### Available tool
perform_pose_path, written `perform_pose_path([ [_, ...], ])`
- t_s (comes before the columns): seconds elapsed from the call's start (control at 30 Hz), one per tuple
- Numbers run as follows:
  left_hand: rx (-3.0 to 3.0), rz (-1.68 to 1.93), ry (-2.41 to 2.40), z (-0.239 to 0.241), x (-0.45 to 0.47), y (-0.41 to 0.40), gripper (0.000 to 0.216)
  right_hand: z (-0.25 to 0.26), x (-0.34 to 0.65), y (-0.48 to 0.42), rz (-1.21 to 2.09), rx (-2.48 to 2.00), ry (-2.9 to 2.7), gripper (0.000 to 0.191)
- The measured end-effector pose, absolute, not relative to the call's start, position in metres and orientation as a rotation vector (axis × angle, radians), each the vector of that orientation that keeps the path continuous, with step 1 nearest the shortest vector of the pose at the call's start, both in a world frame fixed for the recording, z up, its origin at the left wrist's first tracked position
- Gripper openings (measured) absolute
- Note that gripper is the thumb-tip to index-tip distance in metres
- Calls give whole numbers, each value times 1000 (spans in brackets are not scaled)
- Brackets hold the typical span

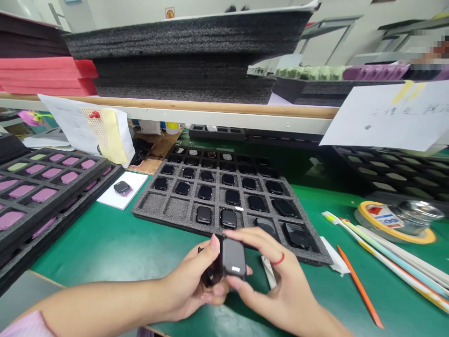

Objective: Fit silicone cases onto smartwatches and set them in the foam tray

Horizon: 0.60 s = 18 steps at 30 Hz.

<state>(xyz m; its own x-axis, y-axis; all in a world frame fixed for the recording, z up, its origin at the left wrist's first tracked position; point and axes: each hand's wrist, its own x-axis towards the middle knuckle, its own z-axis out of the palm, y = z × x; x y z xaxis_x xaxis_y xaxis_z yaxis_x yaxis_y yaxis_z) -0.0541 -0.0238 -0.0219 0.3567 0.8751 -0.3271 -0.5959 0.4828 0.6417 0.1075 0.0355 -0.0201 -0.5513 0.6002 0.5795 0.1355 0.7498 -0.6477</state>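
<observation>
Between thumb and fingers, my right hand [277, 276] grips a black smartwatch body [234, 256] by its top and bottom edges; small white digits glow low on its screen. Right beside it, my left hand [192, 276] is closed on a dark watch-shaped piece [211, 271], mostly hidden by the thumb and fingers. Both hands are over the green mat, just in front of a black foam tray [175, 206]. Rows of similar watch bodies fill many of its pockets, and two front-left pockets hold none. A white strip [268, 271] lies near my right fingers.
Stacked foam trays with purple pieces [21, 191] stand left. A watch on a white pad [115, 201] lies beside them. On the right are an orange stick [361, 288], toothbrushes [386, 255] and a tape roll [361, 215]. A shelf [210, 112] overhangs the back.
</observation>
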Motion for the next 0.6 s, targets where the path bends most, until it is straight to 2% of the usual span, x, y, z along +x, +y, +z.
perform_pose_path([
  [0.13,644,934,769,-33,-50,-26,58,-24,78,63,769,-907,-1936,33],
  [0.3,748,701,715,-43,-54,-23,65,-36,19,84,725,-934,-2099,37],
  [0.4,856,675,774,-38,-59,-21,69,-41,0,83,691,-878,-2207,34],
  [0.53,975,658,835,-32,-58,-22,75,-41,2,84,676,-876,-2262,44],
  [0.6,993,666,815,-33,-55,-23,75,-39,5,87,670,-874,-2282,43],
])
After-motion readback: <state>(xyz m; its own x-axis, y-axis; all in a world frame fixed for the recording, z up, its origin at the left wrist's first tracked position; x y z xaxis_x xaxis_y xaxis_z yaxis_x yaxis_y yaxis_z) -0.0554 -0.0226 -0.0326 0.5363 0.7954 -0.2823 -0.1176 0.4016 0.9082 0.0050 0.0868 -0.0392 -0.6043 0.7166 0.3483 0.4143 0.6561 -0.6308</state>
